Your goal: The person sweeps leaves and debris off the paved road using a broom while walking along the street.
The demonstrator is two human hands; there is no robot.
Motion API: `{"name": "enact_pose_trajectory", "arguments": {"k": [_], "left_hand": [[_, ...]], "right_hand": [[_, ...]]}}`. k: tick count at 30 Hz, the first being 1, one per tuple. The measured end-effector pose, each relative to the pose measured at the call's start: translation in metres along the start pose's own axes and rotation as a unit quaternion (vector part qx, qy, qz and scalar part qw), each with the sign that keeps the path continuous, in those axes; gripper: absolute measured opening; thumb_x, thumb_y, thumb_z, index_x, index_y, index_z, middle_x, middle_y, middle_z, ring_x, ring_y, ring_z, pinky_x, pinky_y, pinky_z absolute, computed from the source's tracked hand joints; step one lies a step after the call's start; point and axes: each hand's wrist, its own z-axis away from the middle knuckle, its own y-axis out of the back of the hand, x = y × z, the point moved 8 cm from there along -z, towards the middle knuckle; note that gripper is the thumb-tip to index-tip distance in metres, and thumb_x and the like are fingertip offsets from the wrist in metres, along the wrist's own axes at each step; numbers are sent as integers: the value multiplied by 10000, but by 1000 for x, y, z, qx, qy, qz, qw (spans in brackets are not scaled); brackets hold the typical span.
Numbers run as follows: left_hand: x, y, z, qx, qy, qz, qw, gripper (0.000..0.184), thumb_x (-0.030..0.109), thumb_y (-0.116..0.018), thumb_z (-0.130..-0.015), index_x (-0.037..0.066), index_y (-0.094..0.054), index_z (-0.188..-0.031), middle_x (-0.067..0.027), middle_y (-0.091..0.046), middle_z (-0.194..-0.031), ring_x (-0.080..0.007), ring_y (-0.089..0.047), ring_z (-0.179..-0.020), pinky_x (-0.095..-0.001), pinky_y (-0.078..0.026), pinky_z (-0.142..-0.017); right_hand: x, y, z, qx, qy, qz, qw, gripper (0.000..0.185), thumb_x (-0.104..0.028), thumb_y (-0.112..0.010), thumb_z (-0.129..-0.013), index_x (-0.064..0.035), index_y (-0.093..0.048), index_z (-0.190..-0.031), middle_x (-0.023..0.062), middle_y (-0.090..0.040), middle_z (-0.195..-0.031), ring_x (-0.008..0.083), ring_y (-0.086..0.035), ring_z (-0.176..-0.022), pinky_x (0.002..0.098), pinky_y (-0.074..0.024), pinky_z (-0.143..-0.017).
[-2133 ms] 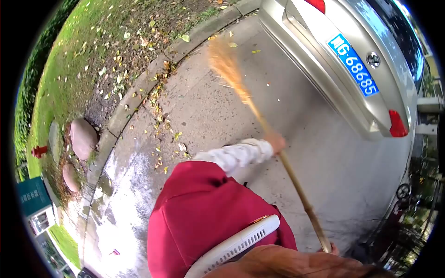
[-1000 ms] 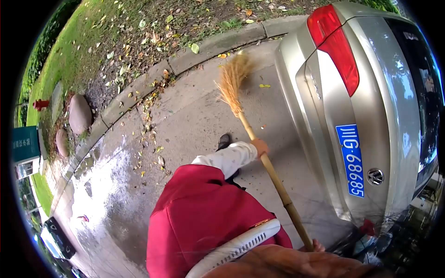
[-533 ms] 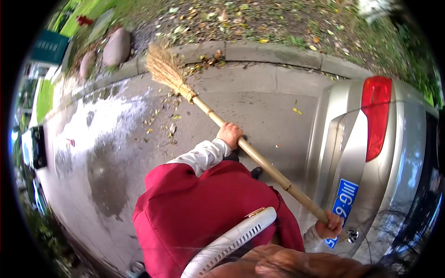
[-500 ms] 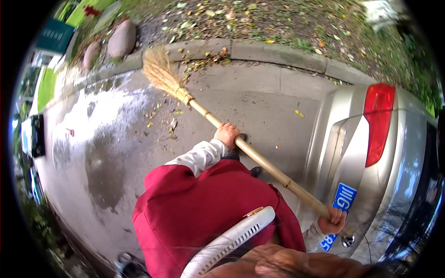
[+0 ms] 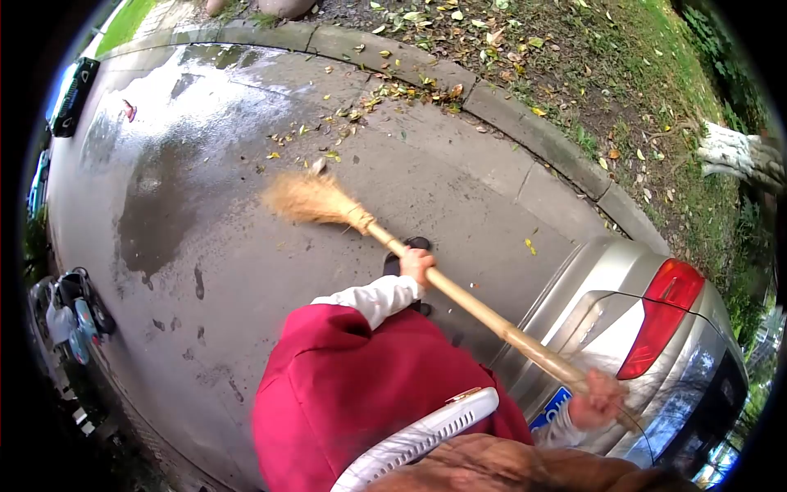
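My left hand (image 5: 417,267) is closed round the bamboo handle of a straw broom (image 5: 484,313), a little above the bristles. Farther up the same handle, near its end, my right hand (image 5: 598,399) wraps round it, slightly blurred. The broom slants across the view, and its splayed, blurred bristles (image 5: 310,199) are over the pavement at the left. Just beyond them lie a pale leaf (image 5: 318,166) and scattered small yellow leaves (image 5: 332,155). Part of a dark shoe (image 5: 419,243) shows beside my left hand.
A beige car (image 5: 602,307) stands close by my right hand. The curb (image 5: 512,119) curves across the top, with leaf-strewn ground (image 5: 566,74) behind it. A wet patch (image 5: 164,189) shines at the left. Parked scooters (image 5: 78,316) and a dark vehicle (image 5: 75,97) are at the far left.
The view has turned, so the curb slants more and the scooters show. The bristles have moved from beside the curb back over the pavement nearer to me. Both hands have kept hold of the handle.
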Motion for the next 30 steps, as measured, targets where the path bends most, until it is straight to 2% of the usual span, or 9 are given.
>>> {"name": "enact_pose_trajectory", "arguments": {"k": [3, 7, 10, 12, 14, 17, 23, 27, 30], "left_hand": [[53, -104, -93, -112, -92, 60, 988, 219, 156, -692, -502, 205, -580, -684, -9, -522, -746, -264, -512, -833, -549, -332, -938], [176, -55, -221, -29, -208, 180, 961, 191, 126, -666, -517, 160, -540, -656, -24, -508, -716, -268, -502, -800, -451, -381, -894], [250, -4, -204, -19, -282, 153, 947, 190, 120, -659, -511, 139, -537, -656, -29, -496, -704, -267, -497, -772, -401, -412, -773], [242, 14, -189, -7, -260, 120, 958, 186, 125, -659, -511, 140, -540, -653, -29, -494, -707, -269, -496, -766, -405, -410, -765], [213, 24, -175, -30, -233, 89, 968, 175, 125, -657, -517, 141, -544, -649, -28, -497, -715, -269, -496, -764, -412, -406, -759], [148, 6, -142, -133, -166, 37, 976, 165, 108, -653, -523, 151, -565, -656, -21, -520, -733, -267, -501, -775, -418, -394, -745], [132, -129, -77, -338, -138, 84, 927, 187, 132, -687, -514, 195, -628, -680, -7, -573, -782, -244, -531, -845, -428, -393, -760], [207, -145, -161, -226, -257, 189, 920, 174, 104, -660, -558, 166, -585, -702, -15, -544, -731, -257, -521, -821, -427, -383, -762], [276, -86, -153, -169, -319, 192, 913, 161, 120, -648, -562, 146, -569, -700, -22, -531, -736, -250, -514, -838, -423, -381, -806]], "right_hand": [[-61, -14, 25, 14, 100, 59, 993, 282, -177, -470, -878, -155, -340, -628, -45, -308, -501, 69, -314, -477, 274, -283, -562], [-142, -2, 59, 28, 204, 27, 978, 218, -216, -489, -844, -142, -395, -661, -44, -331, -512, 86, -354, -488, 278, -316, -580], [-187, 22, 75, 10, 270, 8, 963, 199, -218, -494, -826, -139, -404, -666, -39, -335, -516, 93, -363, -492, 280, -331, -601], [-192, 54, 82, -33, 221, 68, 972, 291, -144, -466, -857, -159, -315, -608, -32, -297, -500, 73, -304, -477, 278, -293, -608], [-183, 112, 91, 77, 210, 12, 975, 282, -138, -460, -858, -160, -317, -616, -35, -299, -505, 73, -308, -482, 273, -291, -608], [-126, 48, 49, 63, 102, -44, 992, 279, -143, -452, -871, -160, -317, -627, -40, -305, -513, 72, -317, -489, 265, -292, -608], [-121, 11, 45, 188, 100, 90, 973, 314, -149, -409, -919, -153, -291, -629, -33, -290, -515, 76, -313, -502, 282, -314, -631], [-141, 34, 123, 147, 170, 302, 927, 307, -162, -423, -895, -161, -289, -619, -32, -253, -516, 90, -276, -499, 289, -325, -629], [-198, 107, 188, 159, 259, 195, 933, 279, -149, -459, -858, -164, -310, -623, -30, -289, -532, 95, -313, -516, 284, -317, -620]]}}
